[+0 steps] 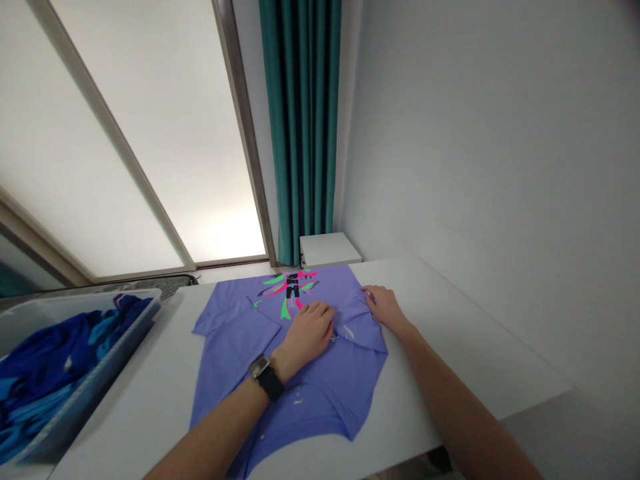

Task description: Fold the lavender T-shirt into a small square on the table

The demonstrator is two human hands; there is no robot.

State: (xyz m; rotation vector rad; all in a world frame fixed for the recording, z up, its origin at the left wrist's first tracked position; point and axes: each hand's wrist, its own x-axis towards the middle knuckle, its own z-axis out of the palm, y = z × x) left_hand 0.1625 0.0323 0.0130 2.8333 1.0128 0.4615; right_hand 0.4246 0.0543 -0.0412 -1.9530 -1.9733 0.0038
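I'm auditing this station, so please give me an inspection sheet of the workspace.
surface: white table, flat.
job's things: periwinkle short-sleeved shirt with a colourful print, lying flat, parts folded inward.
clutter: translucent plastic bin of blue clothes, beside the shirt.
hands: left hand, wearing a black watch, flat on the shirt; right hand touching the shirt's edge.
cables: nothing seen.
surroundings: teal curtain, small white cabinet, frosted glass panels, pale wall.
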